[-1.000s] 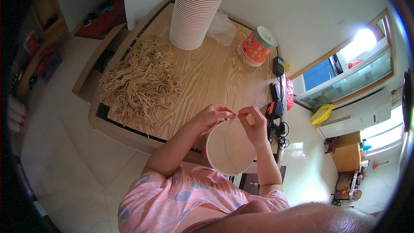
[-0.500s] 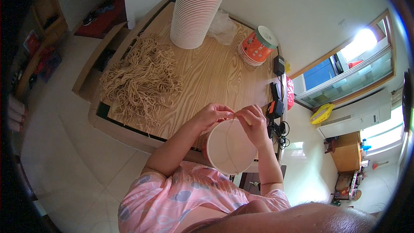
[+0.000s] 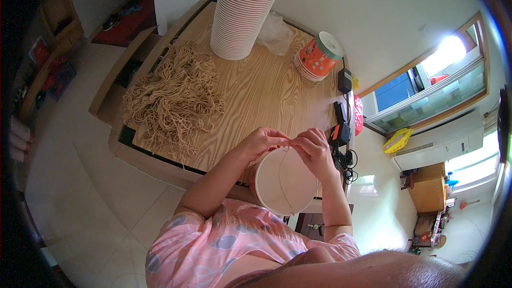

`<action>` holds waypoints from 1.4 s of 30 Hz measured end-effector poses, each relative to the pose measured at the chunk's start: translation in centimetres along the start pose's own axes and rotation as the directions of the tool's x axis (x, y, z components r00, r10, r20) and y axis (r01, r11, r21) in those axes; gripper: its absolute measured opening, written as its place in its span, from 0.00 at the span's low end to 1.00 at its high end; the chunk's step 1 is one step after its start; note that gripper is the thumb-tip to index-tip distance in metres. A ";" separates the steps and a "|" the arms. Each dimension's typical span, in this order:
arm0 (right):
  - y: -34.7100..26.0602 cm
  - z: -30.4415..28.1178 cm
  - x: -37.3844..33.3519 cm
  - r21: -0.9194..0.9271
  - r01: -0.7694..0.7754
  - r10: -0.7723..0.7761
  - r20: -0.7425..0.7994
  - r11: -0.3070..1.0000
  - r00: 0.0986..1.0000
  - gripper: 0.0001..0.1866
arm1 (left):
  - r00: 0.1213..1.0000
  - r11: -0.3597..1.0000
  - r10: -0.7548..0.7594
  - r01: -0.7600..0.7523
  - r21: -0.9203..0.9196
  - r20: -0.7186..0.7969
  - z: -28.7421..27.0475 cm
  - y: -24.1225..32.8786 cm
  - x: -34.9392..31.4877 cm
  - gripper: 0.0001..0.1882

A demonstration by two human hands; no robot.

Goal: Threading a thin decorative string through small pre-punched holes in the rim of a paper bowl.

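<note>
A white paper bucket (image 3: pixel 284 184) stands at the near edge of the wooden table (image 3: pixel 261 90), its mouth facing me. My left hand (image 3: pixel 262 142) and my right hand (image 3: pixel 313 149) meet at its far rim. Both pinch a thin tan string (image 3: pixel 284 173) that hangs as a loop down across the bucket's opening. The fingertips of the two hands almost touch each other.
A heap of tan strings (image 3: pixel 170 98) lies on the table's left side. A tall stack of white paper buckets (image 3: pixel 242 13) rises at the back, an orange-printed bucket stack (image 3: pixel 317 58) lies to its right. Black chargers and cables (image 3: pixel 341 128) sit along the right edge.
My right hand has moved left to meet the left hand at the bucket's rim. The string loop now hangs inside the opening.
</note>
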State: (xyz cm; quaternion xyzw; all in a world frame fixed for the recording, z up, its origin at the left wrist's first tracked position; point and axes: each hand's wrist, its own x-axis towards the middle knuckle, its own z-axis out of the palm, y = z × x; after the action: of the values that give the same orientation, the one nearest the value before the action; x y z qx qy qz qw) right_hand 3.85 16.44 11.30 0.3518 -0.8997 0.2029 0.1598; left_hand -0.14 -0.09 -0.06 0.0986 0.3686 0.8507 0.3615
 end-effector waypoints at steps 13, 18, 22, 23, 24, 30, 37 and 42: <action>0.0 0.0 -0.1 0.033 -0.031 0.031 0.014 0.999 0.999 0.07 | 1.000 0.998 -0.031 0.031 -0.059 0.005 0.4 0.4 -0.2 0.10; 0.3 0.2 -0.3 0.030 -0.025 0.025 0.003 0.999 1.000 0.07 | 1.000 0.999 -0.009 0.010 -0.047 0.002 0.0 0.0 0.1 0.11; 0.1 0.2 -0.2 0.061 -0.059 0.060 -0.015 0.996 0.998 0.08 | 1.000 0.999 -0.020 0.020 -0.049 -0.019 0.3 0.3 -0.2 0.11; 0.0 0.1 -0.1 0.059 -0.049 0.049 0.008 0.997 0.999 0.08 | 1.000 0.998 -0.024 0.024 -0.059 -0.013 0.3 0.3 -0.2 0.11; 0.0 0.1 -0.1 0.059 -0.050 0.050 0.008 0.997 0.999 0.08 | 1.000 0.998 -0.025 0.024 -0.059 -0.012 0.3 0.3 -0.2 0.11; 0.1 0.2 -0.1 0.026 -0.022 0.022 0.007 0.999 1.000 0.08 | 1.000 1.000 -0.013 0.013 0.014 -0.002 0.2 0.2 0.0 0.10; 0.3 0.6 -1.0 0.228 -0.302 0.327 -0.080 0.926 0.942 0.04 | 0.999 1.000 -0.028 0.028 0.006 -0.037 0.5 0.5 -0.4 0.11; 0.7 1.1 -1.8 0.358 -0.455 0.444 0.117 0.815 0.888 0.05 | 0.999 0.999 -0.040 0.040 0.017 -0.022 0.5 0.7 -0.6 0.11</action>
State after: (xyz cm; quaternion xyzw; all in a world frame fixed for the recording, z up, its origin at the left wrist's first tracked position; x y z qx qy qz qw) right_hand 4.47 17.35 9.38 0.1564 -0.9034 0.3984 0.0244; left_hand 0.13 -0.51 0.83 0.0849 0.3818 0.8412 0.3735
